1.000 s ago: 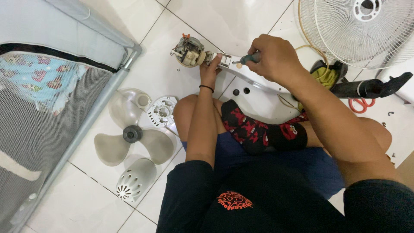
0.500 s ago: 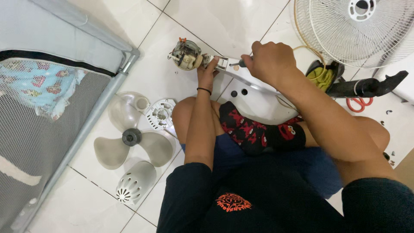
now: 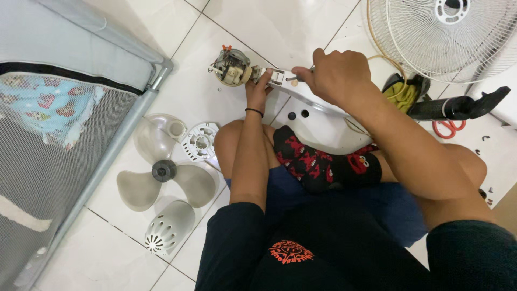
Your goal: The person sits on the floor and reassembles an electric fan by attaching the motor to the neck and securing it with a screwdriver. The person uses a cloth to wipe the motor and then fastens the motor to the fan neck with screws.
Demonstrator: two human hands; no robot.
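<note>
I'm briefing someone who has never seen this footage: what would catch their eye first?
The two hands at top centre: the left hand steadies a bare fan motor on the tiled floor, while the right hand grips a tool against it. Next, the three-bladed fan blade lying lower left, and the white wire fan guard at top right.

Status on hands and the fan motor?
Left hand gripping white bracket beside fan motor. Right hand shut on screwdriver at bracket. Nothing blocking.
</note>
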